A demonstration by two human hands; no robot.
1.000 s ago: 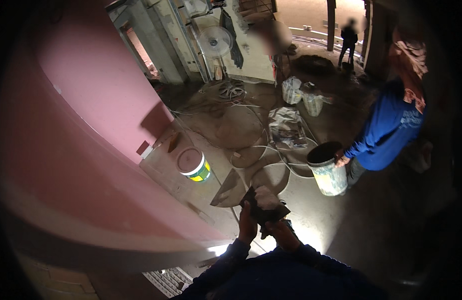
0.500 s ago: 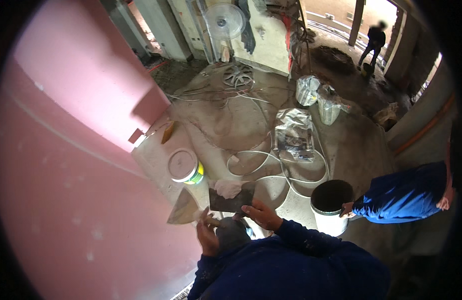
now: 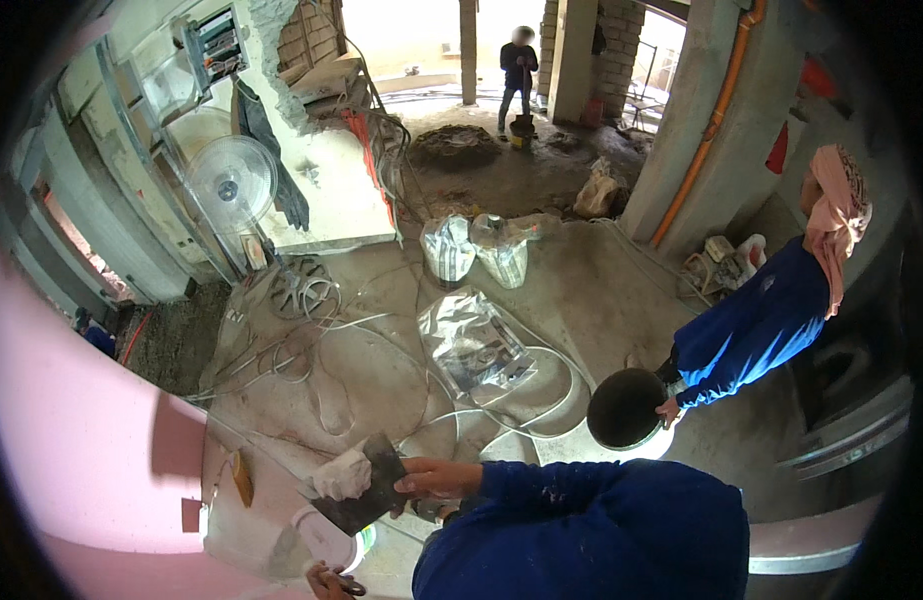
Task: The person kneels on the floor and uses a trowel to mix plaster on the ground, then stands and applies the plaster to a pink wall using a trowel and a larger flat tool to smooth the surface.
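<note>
The right hand (image 3: 436,478) grips a dark flat plastering board (image 3: 366,487) by its near edge, fingers laid over the top, holding it roughly level in front of the body. A lump of pale plaster (image 3: 343,473) sits on the far left part of the board, still heaped and unspread. The left hand (image 3: 331,581) shows only partly at the bottom edge of the picture, below the board; its fingers look curled around something thin, but what it holds cannot be told. Just under the board stands a white bucket (image 3: 326,535) on the concrete floor (image 3: 581,300).

Judging by this, the board is loaded, and the spreading onto the pink wall (image 3: 81,440) to the left looks yet to be done.

The right forearm, in a blue sleeve, reaches leftward across the body, wrist fairly straight. Further out, a co-worker in blue (image 3: 756,320) bends to a black bucket (image 3: 626,408), with white cables (image 3: 521,400) looped over the floor between.
</note>
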